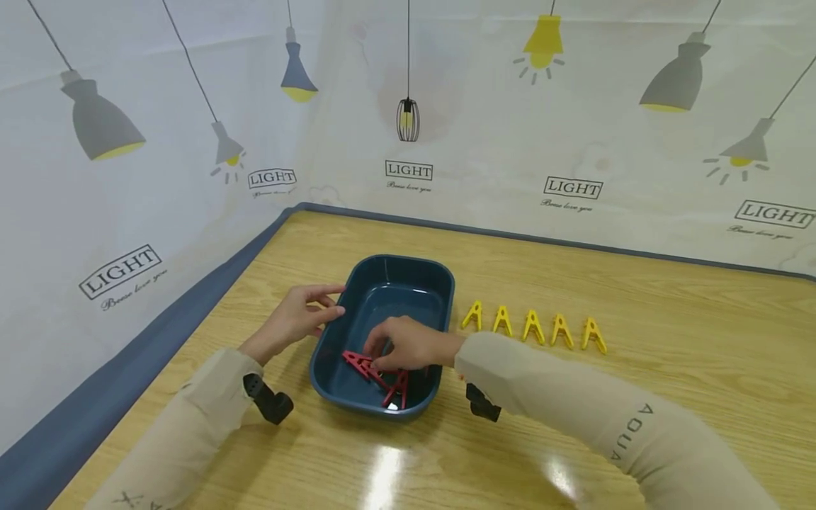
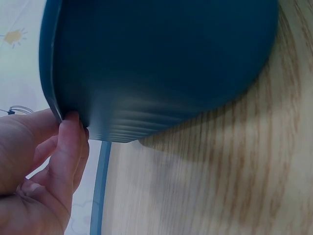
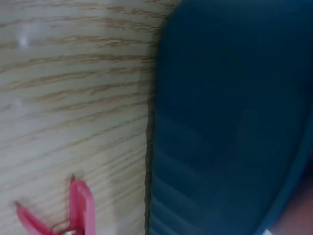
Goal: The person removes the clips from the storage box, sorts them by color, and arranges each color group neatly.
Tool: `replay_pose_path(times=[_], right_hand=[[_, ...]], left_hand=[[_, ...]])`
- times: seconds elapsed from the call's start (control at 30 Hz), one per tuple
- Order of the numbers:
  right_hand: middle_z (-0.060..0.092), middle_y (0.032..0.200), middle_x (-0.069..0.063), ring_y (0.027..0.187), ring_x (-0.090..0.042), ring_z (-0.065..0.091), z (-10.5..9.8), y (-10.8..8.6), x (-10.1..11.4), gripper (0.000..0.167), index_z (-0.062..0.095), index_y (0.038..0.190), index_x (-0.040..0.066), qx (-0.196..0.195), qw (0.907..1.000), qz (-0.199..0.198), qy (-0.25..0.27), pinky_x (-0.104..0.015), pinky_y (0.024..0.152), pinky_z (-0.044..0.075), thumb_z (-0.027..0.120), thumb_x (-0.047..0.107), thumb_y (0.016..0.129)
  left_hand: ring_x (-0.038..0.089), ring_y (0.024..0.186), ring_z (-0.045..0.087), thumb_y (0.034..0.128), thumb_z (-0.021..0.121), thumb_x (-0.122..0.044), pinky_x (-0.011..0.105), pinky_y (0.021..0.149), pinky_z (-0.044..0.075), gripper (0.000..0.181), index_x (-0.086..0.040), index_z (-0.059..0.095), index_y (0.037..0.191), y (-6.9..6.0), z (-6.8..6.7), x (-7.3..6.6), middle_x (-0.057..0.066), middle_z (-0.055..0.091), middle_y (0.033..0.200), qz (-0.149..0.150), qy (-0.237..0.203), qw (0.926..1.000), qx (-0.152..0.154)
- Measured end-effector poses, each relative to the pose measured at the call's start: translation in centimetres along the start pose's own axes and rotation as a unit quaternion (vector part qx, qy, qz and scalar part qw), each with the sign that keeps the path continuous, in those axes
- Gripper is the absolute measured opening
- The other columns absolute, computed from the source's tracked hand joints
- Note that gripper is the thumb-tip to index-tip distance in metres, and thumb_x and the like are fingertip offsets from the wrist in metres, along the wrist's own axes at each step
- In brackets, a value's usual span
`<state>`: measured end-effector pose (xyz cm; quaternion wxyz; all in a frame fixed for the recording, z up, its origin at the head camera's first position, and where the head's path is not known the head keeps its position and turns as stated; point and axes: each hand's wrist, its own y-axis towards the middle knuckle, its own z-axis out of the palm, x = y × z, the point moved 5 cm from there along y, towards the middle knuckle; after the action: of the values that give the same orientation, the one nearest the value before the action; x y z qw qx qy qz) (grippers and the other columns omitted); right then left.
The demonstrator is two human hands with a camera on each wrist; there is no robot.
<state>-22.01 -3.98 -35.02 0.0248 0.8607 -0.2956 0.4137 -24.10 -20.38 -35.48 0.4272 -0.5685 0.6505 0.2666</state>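
Note:
A dark blue plastic bin stands on the wooden table. My left hand pinches its left rim; the left wrist view shows the thumb and fingers at the edge. Reaching over the right side, my right hand is inside the bin, thumb and fingers curled on a red plastic clothespin. Another red clothespin lies beside it near the front end, and the hand partly covers the group. In the right wrist view, a red clothespin lies on the table outside the bin.
Several yellow clothespins lie in a row on the table, right of the bin. A cloth backdrop printed with lamps borders the table behind and at left.

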Motion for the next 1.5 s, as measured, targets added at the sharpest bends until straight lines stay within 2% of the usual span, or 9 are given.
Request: replay_pose_path(times=[0.2,0.4,0.63,1.0,1.27,1.5], right_hand=[[0.064,0.090,-0.003,0.082,-0.011,0.058,0.5,0.6,-0.1,0.019,0.063,0.099,0.004,0.013,0.9998,0.002,-0.013,-0.019,0.069,0.046,0.064,0.006,0.081],[0.063,0.085,-0.002,0.074,-0.008,0.057,0.7,0.8,-0.1,0.020,0.064,0.097,0.005,0.009,0.9996,0.016,-0.023,-0.018,0.064,0.046,0.067,0.007,0.078],[0.061,0.078,0.000,0.067,-0.005,0.052,1.1,0.9,0.0,0.023,0.065,0.098,0.006,0.012,0.9990,0.005,-0.044,-0.017,0.058,0.043,0.069,0.008,0.076],[0.058,0.075,0.002,0.064,-0.004,0.050,1.3,1.0,-0.1,0.029,0.064,0.105,0.006,0.026,0.9971,-0.012,-0.071,-0.016,0.056,0.041,0.069,0.010,0.077],[0.061,0.076,0.000,0.063,-0.004,0.053,1.2,0.9,-0.1,0.026,0.064,0.102,0.007,0.040,0.9974,0.005,-0.060,-0.017,0.057,0.043,0.069,0.009,0.077],[0.063,0.082,-0.002,0.069,-0.005,0.056,1.3,0.9,-0.3,0.030,0.062,0.108,0.008,0.068,0.9959,0.008,-0.060,-0.017,0.060,0.045,0.067,0.009,0.078]], left_hand=[[0.021,0.082,0.061,0.0869,0.057,-0.016,0.031,0.060,0.051,0.045,-0.006,0.045,0.129,-0.1,-0.1,0.0,0.015,0.055,0.095,-0.001,0.003,1.0000,-0.002],[0.021,0.084,0.061,0.0867,0.058,-0.016,0.032,0.061,0.051,0.046,-0.006,0.045,0.129,0.0,-0.1,0.0,0.015,0.056,0.095,-0.002,0.001,1.0000,-0.001],[0.022,0.084,0.061,0.0866,0.058,-0.016,0.032,0.060,0.051,0.045,-0.006,0.046,0.129,0.0,0.0,0.0,0.015,0.056,0.095,-0.007,-0.002,1.0000,0.000],[0.020,0.082,0.061,0.0868,0.058,-0.016,0.032,0.060,0.051,0.045,-0.005,0.046,0.129,0.1,0.0,0.0,0.015,0.056,0.094,-0.007,-0.002,1.0000,0.000],[0.021,0.084,0.061,0.0869,0.058,-0.016,0.032,0.060,0.051,0.045,-0.006,0.046,0.129,0.0,0.0,0.1,0.014,0.056,0.094,-0.003,0.001,1.0000,0.002],[0.021,0.083,0.061,0.0870,0.057,-0.016,0.032,0.060,0.051,0.045,-0.006,0.046,0.129,0.0,0.0,0.0,0.013,0.056,0.093,0.000,-0.005,1.0000,0.002]])
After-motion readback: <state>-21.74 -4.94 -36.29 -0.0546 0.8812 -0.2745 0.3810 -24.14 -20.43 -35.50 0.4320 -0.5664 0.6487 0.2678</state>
